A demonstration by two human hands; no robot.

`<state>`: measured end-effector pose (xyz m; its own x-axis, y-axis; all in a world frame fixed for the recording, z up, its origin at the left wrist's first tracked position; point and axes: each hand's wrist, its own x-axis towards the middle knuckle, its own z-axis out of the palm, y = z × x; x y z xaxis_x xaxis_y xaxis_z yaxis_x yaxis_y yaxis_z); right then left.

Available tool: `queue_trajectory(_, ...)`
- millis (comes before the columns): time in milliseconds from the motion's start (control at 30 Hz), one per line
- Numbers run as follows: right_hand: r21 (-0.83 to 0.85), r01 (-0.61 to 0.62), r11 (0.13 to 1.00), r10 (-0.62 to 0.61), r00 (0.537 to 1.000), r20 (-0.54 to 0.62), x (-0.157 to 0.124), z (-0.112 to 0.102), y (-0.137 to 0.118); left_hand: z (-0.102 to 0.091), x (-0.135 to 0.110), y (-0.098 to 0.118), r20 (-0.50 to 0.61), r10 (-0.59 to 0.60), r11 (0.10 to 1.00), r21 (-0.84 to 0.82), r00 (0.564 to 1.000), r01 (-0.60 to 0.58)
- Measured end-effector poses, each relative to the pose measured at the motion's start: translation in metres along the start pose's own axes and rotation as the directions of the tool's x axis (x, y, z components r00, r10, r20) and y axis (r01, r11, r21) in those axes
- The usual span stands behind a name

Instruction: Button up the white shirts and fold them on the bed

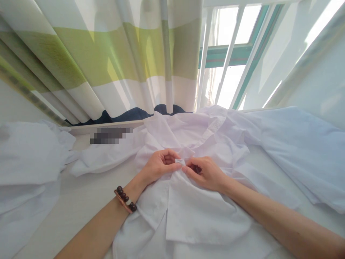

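Observation:
A white shirt (205, 216) lies spread out in front of me, its collar end toward the window and its front edge running down the middle. My left hand (161, 163) pinches the edge of the fabric between thumb and fingers. Close beside it, my right hand (206, 172) is closed on the same edge, the thumbs almost touching. A small fold of cloth sticks up between the fingertips. Whether a button is in the fingers is hidden. Dark beads and a copper-coloured band form a bracelet (125, 199) on my left wrist.
More white cloth (27, 169) lies at the left, and another white garment (304, 144) at the right. A blurred dark object (109, 135) rests near the back edge. Behind hangs a green and white curtain (107, 57), beside a window with white bars (229, 50).

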<state>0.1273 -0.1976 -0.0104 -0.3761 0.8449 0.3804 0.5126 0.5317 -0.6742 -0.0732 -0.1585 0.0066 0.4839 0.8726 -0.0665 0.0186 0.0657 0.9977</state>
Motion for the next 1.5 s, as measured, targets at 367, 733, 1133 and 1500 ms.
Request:
queue_trajectory(367,-0.026,0.043,0.999,-0.043,0.999,-0.001,-0.001,0.001,0.002,0.002,0.002,-0.005,0.026,0.034,0.987,0.153,0.999,-0.038)
queue_trajectory(733,-0.111,-0.063,0.992,0.059,0.998,-0.033,0.001,0.004,-0.004,0.009,0.001,-0.010,-0.047,0.222,0.894,0.408,0.974,-0.184)
queue_trajectory(1133,-0.122,-0.026,0.992,0.023,0.999,-0.028,0.000,0.004,-0.005,0.008,-0.001,-0.009,-0.039,0.181,0.932,0.327,0.983,-0.159)
queue_trajectory(1500,-0.070,-0.062,0.996,0.061,0.998,-0.019,0.000,0.007,-0.008,0.004,0.002,-0.006,0.013,0.065,0.991,0.116,0.998,-0.066)
